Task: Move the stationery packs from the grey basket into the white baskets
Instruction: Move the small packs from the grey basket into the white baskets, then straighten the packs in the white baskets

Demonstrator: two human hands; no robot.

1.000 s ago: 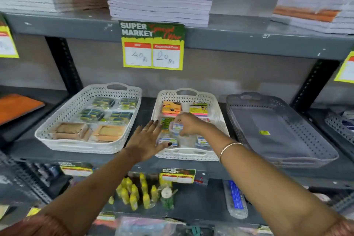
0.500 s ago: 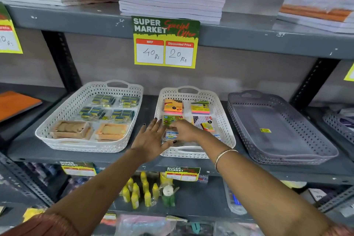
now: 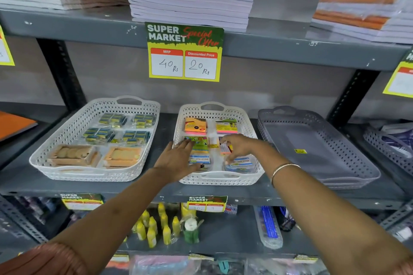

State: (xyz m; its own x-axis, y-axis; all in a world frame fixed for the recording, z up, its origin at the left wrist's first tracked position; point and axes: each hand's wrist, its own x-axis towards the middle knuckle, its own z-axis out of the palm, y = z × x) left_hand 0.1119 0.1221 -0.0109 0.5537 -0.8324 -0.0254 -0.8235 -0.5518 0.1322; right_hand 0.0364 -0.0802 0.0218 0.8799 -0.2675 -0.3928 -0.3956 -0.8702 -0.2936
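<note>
Left hand [image 3: 176, 161] flat, fingers spread, on packs [image 3: 199, 152]; right hand [image 3: 238, 147] seemingly pinching a small pack [image 3: 225, 149].

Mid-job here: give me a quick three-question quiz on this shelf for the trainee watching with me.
1. True or false: the grey basket still holds several stationery packs.
2. Which basket are both hands over? A) left white basket B) middle white basket C) grey basket
3. Fill in: the discounted price on the offer sign reads ___ Rs.

Key:
1. False; only a small yellow sticker shows on its floor.
2. B; the left hand lies flat at its left edge, and the right hand reaches among the packs.
3. 20
</note>
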